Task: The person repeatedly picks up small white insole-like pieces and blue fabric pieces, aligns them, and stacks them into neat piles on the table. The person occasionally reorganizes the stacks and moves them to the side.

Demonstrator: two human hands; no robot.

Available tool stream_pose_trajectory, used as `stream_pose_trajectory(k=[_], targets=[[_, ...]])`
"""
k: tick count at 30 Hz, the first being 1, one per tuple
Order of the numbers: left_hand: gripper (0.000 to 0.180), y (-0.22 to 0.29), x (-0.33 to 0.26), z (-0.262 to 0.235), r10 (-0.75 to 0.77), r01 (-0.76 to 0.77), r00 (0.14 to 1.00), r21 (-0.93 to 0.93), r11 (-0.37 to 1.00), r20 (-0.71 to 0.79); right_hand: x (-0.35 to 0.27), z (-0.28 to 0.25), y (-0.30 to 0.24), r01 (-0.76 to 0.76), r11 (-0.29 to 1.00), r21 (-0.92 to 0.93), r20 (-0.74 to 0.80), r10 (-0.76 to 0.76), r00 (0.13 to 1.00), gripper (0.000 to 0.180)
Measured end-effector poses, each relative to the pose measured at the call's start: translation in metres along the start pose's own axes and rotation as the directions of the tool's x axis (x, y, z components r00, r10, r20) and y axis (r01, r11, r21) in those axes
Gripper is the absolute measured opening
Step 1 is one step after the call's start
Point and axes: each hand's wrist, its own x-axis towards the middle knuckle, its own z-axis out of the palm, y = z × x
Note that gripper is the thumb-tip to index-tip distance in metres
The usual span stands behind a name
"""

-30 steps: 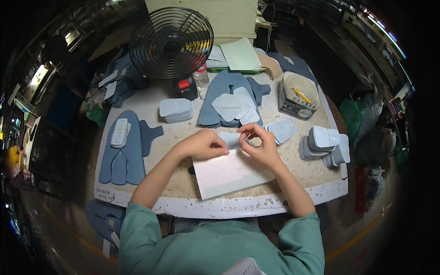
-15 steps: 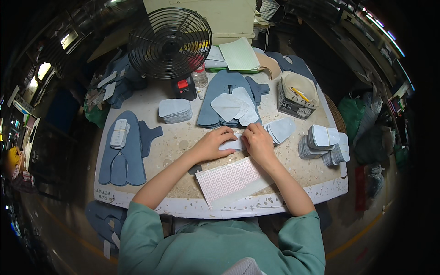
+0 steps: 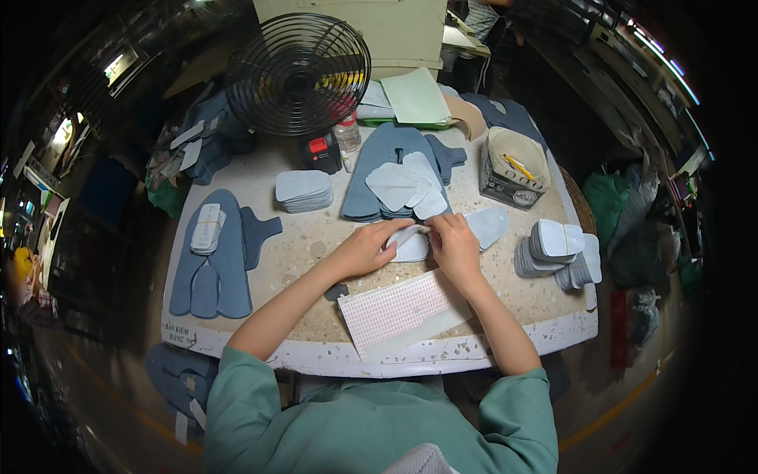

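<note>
White pieces (image 3: 410,248) just past the paper (image 3: 404,313) are pinched by our left hand (image 3: 366,248) and right hand (image 3: 453,246); we seem to bend them, and next needs care.

Head view: left fisheye of the head-worn pair is looking steeply down and forward from above the wearer. Green shirt (image 3: 371,430) is filling the bottom edge, close under the lens; forearms (image 3: 288,312) are running up to left hand (image 3: 369,249) and right hand (image 3: 455,251), which are sitting near mid-frame at arm's reach. Wide lens is taking in the whole worktable (image 3: 288,237), bowing its front edge. Wire-cage fan (image 3: 300,75) and beige cabinet (image 3: 395,31) are standing farther off, up top. Floor (image 3: 600,442) is showing at both sides; corners are going black.
</note>
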Motion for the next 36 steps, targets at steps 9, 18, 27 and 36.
stream_pose_trajectory(k=[9,18,27,36], targets=[[0.031,-0.006,-0.004,0.005,0.089,-0.095,0.995,0.119,0.988,0.051,-0.003,0.002,-0.01,0.04,0.999,0.011,0.061,-0.041,0.997,0.031],[0.039,-0.007,-0.005,0.007,0.093,-0.098,0.995,0.174,0.98,0.034,-0.004,0.003,-0.006,-0.09,0.954,0.285,0.213,0.029,0.977,0.037],[0.038,0.0,-0.004,0.01,0.148,-0.137,0.989,0.272,0.952,-0.02,0.02,-0.034,0.039,-0.045,0.982,0.185,-0.216,0.085,0.973,0.029],[0.026,-0.006,0.0,0.002,-0.076,0.077,0.978,-0.005,0.997,-0.193,0.021,-0.052,0.09,-0.464,0.881,-0.089,0.258,0.47,0.844,0.054]])
